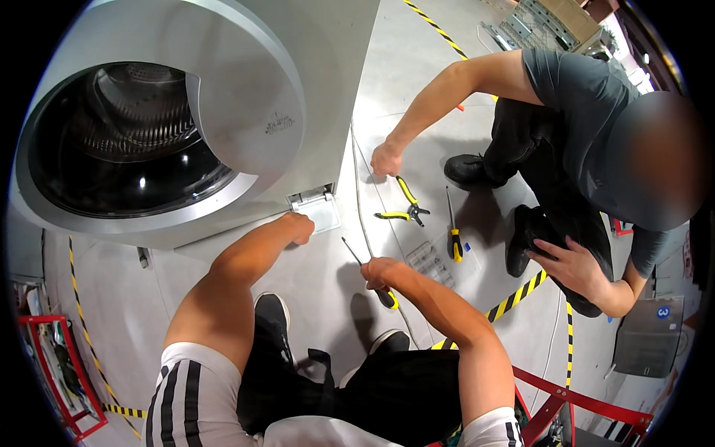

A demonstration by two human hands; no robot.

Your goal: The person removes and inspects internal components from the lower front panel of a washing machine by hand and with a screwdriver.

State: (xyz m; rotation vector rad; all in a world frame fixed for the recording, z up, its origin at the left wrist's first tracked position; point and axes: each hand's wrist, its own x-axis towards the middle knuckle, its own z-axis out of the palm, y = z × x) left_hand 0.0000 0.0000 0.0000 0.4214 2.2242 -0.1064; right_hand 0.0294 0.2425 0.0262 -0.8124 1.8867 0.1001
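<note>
At the lower corner of a front-loading washing machine [357, 45], a small white flap [325, 214] hangs open below a rectangular opening. My left hand [299, 226] is closed at the flap's near left edge, its fingertips partly hidden. To the right, my right hand [378, 273] is wrapped round a screwdriver [388, 299] with a yellow-and-black handle. Its metal shaft points up and left, with the tip a short way from the flap. The machine's round door [257, 97] shows a dark glass window with the ribbed metal drum behind it.
Yellow-and-black pliers [406, 212], a second screwdriver [455, 242] and a clear compartment box [430, 262] lie on the floor. A co-worker [581, 134] crouches at right, one hand [386, 159] near the pliers. A grey cable [358, 201] crosses the floor. Red-framed racks [581, 398] stand behind.
</note>
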